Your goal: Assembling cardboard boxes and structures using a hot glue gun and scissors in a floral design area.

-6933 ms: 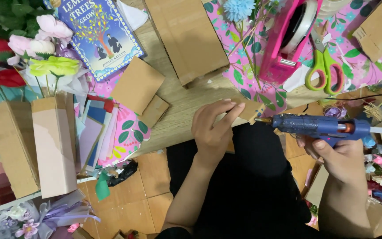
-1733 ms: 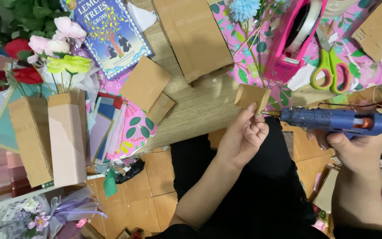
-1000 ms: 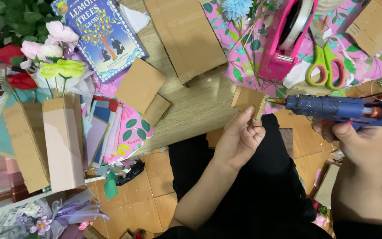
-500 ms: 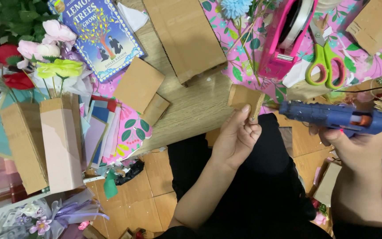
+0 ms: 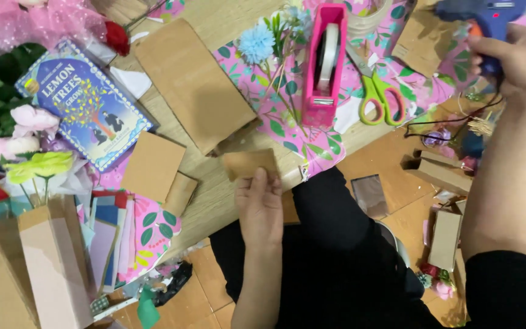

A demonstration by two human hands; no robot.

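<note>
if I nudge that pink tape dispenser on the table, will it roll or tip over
The pink tape dispenser probably slides rather than rolls: it rests on a long flat base. Being narrow and upright, a sideways shove might tip it.

Bare wood strip (image 5: 214,195) free between cardboard pieces (image 5: 153,166); tape dispenser (image 5: 324,61), scissors (image 5: 380,97) crowd right.

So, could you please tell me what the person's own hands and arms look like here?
Both hands are bare: no gloves, rings or watch visible. The left hand and forearm are uncovered. The right hand leads to a bare forearm, with a black sleeve starting near the elbow.
</note>
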